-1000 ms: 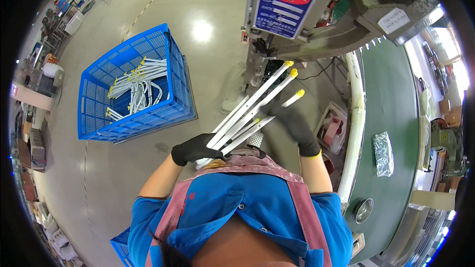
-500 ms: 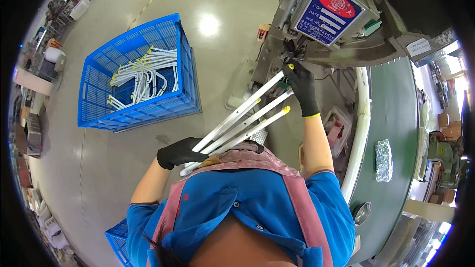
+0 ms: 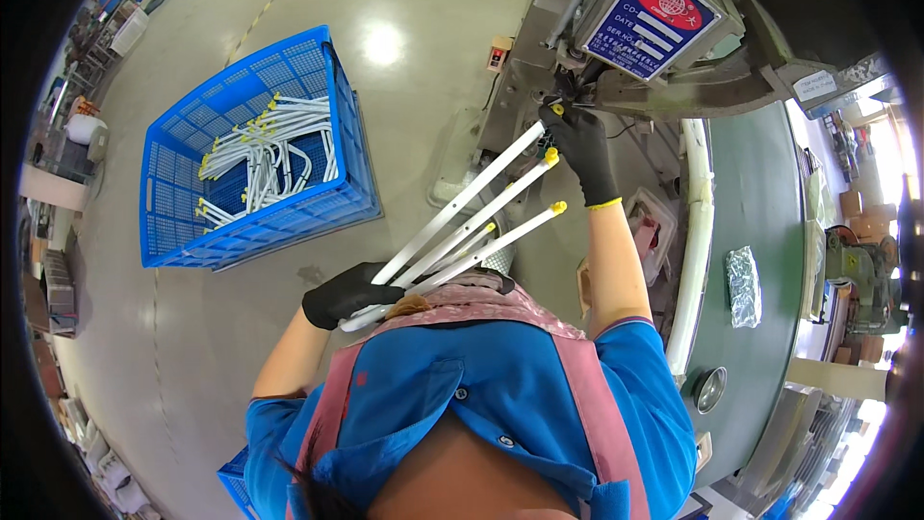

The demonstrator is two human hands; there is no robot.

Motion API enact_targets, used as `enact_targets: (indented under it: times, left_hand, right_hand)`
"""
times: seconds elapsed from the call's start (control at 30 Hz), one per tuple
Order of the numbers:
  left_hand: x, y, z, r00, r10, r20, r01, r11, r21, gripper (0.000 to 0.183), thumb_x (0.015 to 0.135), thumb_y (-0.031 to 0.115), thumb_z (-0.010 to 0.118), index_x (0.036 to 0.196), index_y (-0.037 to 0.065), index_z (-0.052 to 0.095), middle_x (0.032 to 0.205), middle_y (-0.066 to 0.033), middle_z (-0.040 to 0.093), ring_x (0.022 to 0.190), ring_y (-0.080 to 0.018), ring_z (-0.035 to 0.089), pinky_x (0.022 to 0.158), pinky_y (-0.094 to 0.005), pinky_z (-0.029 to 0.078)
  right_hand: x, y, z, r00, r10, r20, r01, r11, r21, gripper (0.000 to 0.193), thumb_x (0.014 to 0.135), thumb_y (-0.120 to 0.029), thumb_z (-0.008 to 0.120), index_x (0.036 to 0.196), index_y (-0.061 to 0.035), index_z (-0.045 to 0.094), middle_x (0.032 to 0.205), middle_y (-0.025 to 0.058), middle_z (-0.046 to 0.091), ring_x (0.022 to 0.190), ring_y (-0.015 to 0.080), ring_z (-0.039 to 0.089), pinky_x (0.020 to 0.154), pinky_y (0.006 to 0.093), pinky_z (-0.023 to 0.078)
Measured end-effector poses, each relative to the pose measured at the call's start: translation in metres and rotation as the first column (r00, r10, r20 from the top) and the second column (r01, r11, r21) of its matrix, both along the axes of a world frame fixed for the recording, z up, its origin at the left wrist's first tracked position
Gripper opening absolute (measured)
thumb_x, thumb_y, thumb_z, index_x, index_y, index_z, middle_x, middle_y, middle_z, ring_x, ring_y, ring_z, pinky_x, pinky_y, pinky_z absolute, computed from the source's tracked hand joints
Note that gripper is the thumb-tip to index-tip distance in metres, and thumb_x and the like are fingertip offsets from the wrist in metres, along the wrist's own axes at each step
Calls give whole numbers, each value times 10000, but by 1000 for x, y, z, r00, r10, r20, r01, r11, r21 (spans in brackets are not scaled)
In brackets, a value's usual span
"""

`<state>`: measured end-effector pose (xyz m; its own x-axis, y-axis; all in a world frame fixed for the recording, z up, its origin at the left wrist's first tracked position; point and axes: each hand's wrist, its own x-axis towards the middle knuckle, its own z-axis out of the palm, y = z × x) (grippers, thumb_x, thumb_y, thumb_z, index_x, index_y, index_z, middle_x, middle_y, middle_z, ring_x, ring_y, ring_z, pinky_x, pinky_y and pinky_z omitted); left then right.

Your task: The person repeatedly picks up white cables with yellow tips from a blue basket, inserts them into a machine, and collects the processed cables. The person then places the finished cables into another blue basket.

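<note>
Both hands wear black gloves. My left hand (image 3: 348, 297) is closed around the lower ends of several white metal tubes (image 3: 462, 203), which fan out up and to the right across my waist. Yellow caps (image 3: 551, 156) sit on their far ends. My right hand (image 3: 583, 156) is closed at the capped end of the uppermost tube, its fingertips partly hidden. That end lies right beside the small tooling (image 3: 570, 87) of a grey machine (image 3: 746, 43), and I cannot tell whether the two touch.
A blue plastic crate (image 3: 289, 257) at left holds more white tubes with yellow ends. On the right runs a green-topped bench (image 3: 765, 231), bearing a clear plastic-wrapped packet (image 3: 743, 287) and a round metal bowl (image 3: 710, 390). A small box with a red button (image 3: 499, 53) stands near the machine.
The held tubes have spread further apart at their capped ends. My right hand has shifted slightly up, still at the top tube's end. The view has turned a little.
</note>
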<state>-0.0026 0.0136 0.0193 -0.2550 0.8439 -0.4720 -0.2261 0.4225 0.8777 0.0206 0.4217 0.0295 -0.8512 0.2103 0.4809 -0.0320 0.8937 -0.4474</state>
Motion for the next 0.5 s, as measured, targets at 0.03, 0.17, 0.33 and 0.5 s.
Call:
enact_targets:
  times: [0.03, 0.17, 0.33, 0.5]
  left_hand:
    - [-2, -2, 4, 999, -3, 32, 3, 1000, 8, 492, 810, 234, 645, 1214, -19, 522, 987, -82, 616, 846, -123, 561, 757, -264, 459]
    - [-9, -5, 10, 981, 24, 190, -4, 994, -108, 454, 840, 223, 621, 1231, 16, 520, 874, -51, 625, 658, -91, 564, 581, -241, 469]
    - [-3, -1, 10, 996, 1, 85, 3, 999, -49, 430, 858, 229, 608, 1210, -6, 536, 930, -88, 627, 792, -129, 586, 719, -253, 468]
    - [-2, 1, 23, 996, -37, 87, 36, 999, 12, 458, 849, 217, 602, 1227, -29, 525, 1100, -130, 608, 962, -178, 557, 883, -272, 406]
  right_hand:
    - [-2, 0, -1, 999, -5, 34, 7, 999, -41, 229, 850, -246, 573, 934, -41, 629, 810, 123, 627, 724, 276, 600, 639, 331, 460]
    - [-3, -2, -6, 986, -77, 148, 121, 941, -316, 263, 846, -248, 594, 989, -32, 643, 856, 95, 658, 759, 195, 614, 701, 284, 466]
    - [-4, -9, -11, 989, -110, 99, 145, 851, -505, 284, 826, -277, 621, 925, -10, 630, 755, 73, 613, 681, 130, 539, 656, 278, 442]
    - [-2, -14, -10, 986, -139, 97, 169, 810, -562, 263, 814, -265, 607, 910, -21, 632, 755, 118, 607, 682, 220, 574, 659, 313, 448]
